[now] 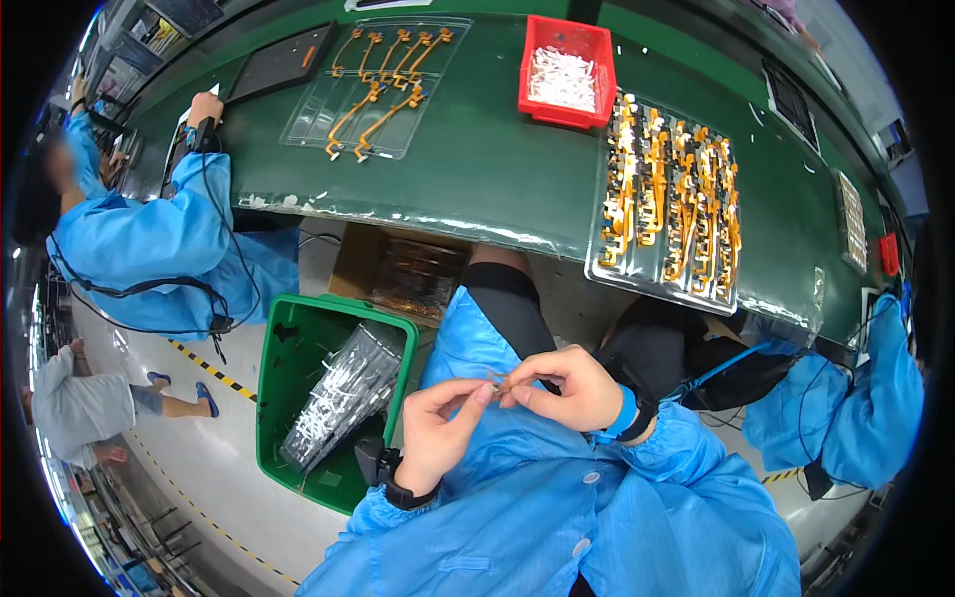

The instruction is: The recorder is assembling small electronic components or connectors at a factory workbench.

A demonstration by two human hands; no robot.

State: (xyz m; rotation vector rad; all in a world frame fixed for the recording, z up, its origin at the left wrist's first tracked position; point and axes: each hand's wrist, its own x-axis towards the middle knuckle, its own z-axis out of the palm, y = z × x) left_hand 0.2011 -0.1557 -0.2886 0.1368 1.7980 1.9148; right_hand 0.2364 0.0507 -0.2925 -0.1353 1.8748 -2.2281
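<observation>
Your left hand (438,433) and right hand (567,388) meet over lap, fingers (484,395) of both pinching small orange flexible strip (500,380); green plastic bin (328,393) just left.

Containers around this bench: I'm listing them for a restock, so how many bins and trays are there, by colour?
Red bin of small white parts, on the green table: 1
Green bin of clear scrap, on the floor: 1
Clear trays of orange flex strips, one far left, one right: 2
Black tray: 1
Total: 5
</observation>
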